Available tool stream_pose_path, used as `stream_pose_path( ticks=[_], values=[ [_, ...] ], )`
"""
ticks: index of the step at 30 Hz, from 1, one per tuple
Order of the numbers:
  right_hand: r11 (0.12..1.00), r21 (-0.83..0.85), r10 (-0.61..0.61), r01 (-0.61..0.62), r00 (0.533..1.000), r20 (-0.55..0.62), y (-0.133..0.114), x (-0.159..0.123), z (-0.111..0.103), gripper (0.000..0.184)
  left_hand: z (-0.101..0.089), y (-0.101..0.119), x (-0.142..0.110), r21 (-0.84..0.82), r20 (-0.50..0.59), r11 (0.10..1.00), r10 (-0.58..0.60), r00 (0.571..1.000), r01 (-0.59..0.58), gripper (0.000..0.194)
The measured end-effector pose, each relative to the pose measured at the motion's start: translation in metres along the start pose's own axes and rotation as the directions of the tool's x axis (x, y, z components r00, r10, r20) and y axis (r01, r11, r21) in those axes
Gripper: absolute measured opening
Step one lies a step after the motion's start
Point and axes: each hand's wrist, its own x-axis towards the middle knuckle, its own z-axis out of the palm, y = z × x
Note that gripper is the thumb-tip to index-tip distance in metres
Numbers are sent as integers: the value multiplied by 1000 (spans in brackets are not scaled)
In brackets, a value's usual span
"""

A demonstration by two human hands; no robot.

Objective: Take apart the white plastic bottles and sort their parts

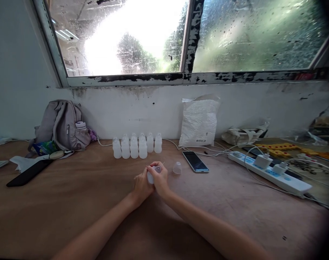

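A small white translucent bottle (150,178) is held between both hands above the table, tilted, its top toward the upper right. My left hand (142,183) is closed around the bottle's body. My right hand (161,180) is closed at its upper end, thumb and fingers around the clear top; the exact finger contact is partly hidden. Just right of my right hand, a clear dome-shaped cap (177,168) rests on the table. Behind my hands, several similar white bottles (134,146) stand upright in rows.
A phone (195,161) lies right of the cap, before a white plastic package (199,122). A power strip (269,173) with cables runs along the right. At the left are a backpack (61,124) and a black flat case (30,173) on the wooden table (80,202).
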Motion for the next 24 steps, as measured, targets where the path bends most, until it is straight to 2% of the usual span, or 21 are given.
stream_pose_path(
  ticks=[7,10,13,18,19,21,24],
  values=[
    [999,-35,-13,11,997,-75,3,1,5,18,3,-3,0,-16,-37,999,-37,999,36,34],
    [999,-40,-26,23,995,-94,6,10,10,18,2,-5,5,-23,-49,999,-50,998,49,35],
    [998,-64,8,-16,993,-118,8,22,15,17,2,-9,13,-20,-50,998,-54,997,53,35],
    [995,-93,26,-38,992,-124,10,37,24,20,5,-16,28,-139,-82,988,-71,994,59,38],
    [994,-101,22,-31,996,-87,9,39,25,21,6,-18,30,-172,-92,984,-67,994,51,39],
    [991,-133,7,2,998,69,3,43,24,28,6,-23,33,-242,-106,970,-54,993,27,43],
    [961,-237,-63,145,944,323,-12,52,7,40,6,-29,37,-321,-114,947,-43,993,5,47]
  ],
)
